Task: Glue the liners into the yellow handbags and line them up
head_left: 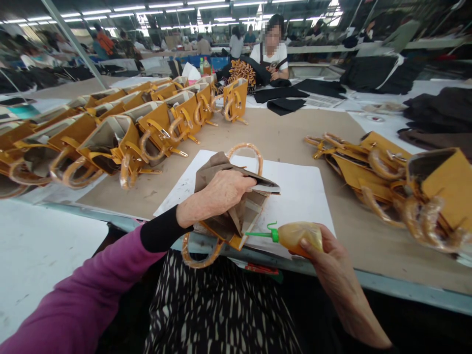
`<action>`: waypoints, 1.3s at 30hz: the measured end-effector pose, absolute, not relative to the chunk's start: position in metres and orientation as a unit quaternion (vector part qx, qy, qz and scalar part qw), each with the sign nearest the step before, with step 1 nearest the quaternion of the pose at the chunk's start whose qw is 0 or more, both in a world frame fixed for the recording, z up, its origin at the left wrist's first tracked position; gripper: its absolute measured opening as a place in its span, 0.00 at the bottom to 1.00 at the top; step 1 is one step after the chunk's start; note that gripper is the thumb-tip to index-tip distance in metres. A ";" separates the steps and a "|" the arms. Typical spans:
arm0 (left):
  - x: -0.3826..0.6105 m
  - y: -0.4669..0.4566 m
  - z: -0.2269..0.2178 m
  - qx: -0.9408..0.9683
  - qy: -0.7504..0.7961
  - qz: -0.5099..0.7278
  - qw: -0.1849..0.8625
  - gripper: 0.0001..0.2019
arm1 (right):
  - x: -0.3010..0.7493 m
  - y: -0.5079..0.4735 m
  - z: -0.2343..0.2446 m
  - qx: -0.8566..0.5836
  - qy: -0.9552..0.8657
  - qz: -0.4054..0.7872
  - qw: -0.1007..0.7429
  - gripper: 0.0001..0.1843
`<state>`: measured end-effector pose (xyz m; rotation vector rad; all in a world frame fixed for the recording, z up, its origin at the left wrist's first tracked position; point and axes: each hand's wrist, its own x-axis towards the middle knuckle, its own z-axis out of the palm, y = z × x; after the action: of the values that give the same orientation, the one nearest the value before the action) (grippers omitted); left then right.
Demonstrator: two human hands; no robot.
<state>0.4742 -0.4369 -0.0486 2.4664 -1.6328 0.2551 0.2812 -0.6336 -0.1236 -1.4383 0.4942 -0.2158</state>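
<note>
My left hand (226, 191) is closed on the upper edge of a handbag (254, 209) whose brown lining is pulled up out of it. The bag lies at the table's near edge, with one round plastic-wrapped handle (202, 258) hanging over the edge and another handle (247, 146) behind it. In my right hand (324, 253) is a soft squeeze bottle (300, 236) of yellowish liquid with a green nozzle (260, 234). The nozzle points left, its tip at the bag's open rim beside the lining. Whether the tip touches the rim, I cannot tell.
White paper (295, 189) lies under the bag. Rows of mustard handbags (155, 120) stand at the left, and more handbags (391, 164) lie piled at the right. Across the table sits a person (271, 59) near black fabric pieces (283, 96).
</note>
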 end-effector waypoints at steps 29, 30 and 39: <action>0.470 -0.441 -0.038 0.833 -0.546 0.075 0.047 0.11 | 0.257 -0.613 -0.123 -0.568 0.274 -0.149 0.762 0.21; 0.470 -0.441 -0.038 0.832 -0.547 0.076 0.049 0.11 | 0.258 -0.612 -0.123 -0.558 0.281 -0.152 0.765 0.21; 0.470 -0.441 -0.037 0.830 -0.551 0.057 0.065 0.11 | 0.257 -0.606 -0.120 -0.540 0.296 -0.143 0.775 0.21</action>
<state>0.4705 -0.4405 -0.0370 2.5043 -1.6628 0.1731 0.2565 -0.6059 -0.1201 -1.1680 0.6397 -0.3094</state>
